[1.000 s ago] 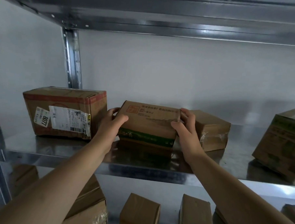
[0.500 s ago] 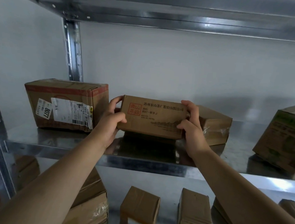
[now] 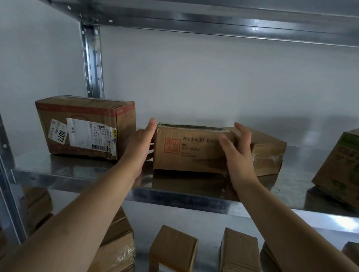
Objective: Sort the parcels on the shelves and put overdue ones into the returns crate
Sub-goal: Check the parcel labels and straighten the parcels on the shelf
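Head view: four parcels on shelf [image 3: 80, 172]; both hands, left hand [image 3: 140, 147] and right hand [image 3: 238, 152], flat-fingered against middle parcel [image 3: 186, 150].

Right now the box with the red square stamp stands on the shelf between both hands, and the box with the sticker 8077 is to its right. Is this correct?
Not quite: in the head view the box with the 8077 sticker is to its left, not right. The rest holds: the red-stamped box stands on the shelf between the left hand and right hand.

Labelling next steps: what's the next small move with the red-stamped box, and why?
Probably let go and reach for another parcel: the brown cardboard box with the red stamp sits flat on the metal shelf, with the left hand and right hand flat against its ends.
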A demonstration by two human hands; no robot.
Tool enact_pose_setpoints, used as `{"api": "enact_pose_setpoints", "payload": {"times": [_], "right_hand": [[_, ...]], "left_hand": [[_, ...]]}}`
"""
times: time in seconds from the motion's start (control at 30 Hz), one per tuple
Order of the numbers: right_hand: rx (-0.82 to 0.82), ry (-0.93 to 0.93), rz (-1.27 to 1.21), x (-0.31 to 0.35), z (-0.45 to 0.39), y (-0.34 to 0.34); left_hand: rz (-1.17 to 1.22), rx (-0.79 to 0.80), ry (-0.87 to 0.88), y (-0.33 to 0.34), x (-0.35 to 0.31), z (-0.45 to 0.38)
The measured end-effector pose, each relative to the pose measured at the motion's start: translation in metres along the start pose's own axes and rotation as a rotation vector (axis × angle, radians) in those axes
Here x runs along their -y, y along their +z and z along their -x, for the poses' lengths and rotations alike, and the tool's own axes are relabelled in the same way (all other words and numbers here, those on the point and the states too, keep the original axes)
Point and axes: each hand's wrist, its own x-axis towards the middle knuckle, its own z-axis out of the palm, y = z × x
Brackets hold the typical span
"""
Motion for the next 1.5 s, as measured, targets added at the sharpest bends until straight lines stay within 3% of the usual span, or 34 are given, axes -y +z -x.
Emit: {"api": "enact_pose_setpoints", "payload": {"times": [0.13,0.33,0.53,0.63,0.83,1.07,1.23,1.5], "right_hand": [[-0.067,0.124,0.059,-0.002,-0.004,0.0],[-0.081,0.05,-0.094,0.003,-0.003,-0.003],[0.032,-0.051,-0.282,-0.001,-0.001,-0.005],[0.086,-0.047,-0.217,-0.004,-0.001,-0.005],[0.052,0.122,0.018,-0.002,-0.006,-0.001],[0.037,0.268,-0.112,0.0,-0.008,-0.001],[-0.007,0.368,-0.014,0.0,-0.011,0.001],[0.086,0.175,-0.201,0.001,-0.004,-0.002]], "left_hand": [[0.047,0.022,-0.049,-0.003,-0.001,0.001],[0.206,0.042,0.042,-0.009,0.002,0.002],[0.274,0.141,0.144,-0.014,0.002,0.001],[0.246,0.138,0.154,-0.012,0.003,0.001],[0.204,-0.001,0.117,-0.009,-0.001,0.0],[0.056,-0.045,-0.043,-0.015,0.006,-0.004],[0.085,-0.091,-0.106,-0.013,0.004,-0.003],[0.1,-0.023,0.085,-0.015,0.0,0.004]]}}
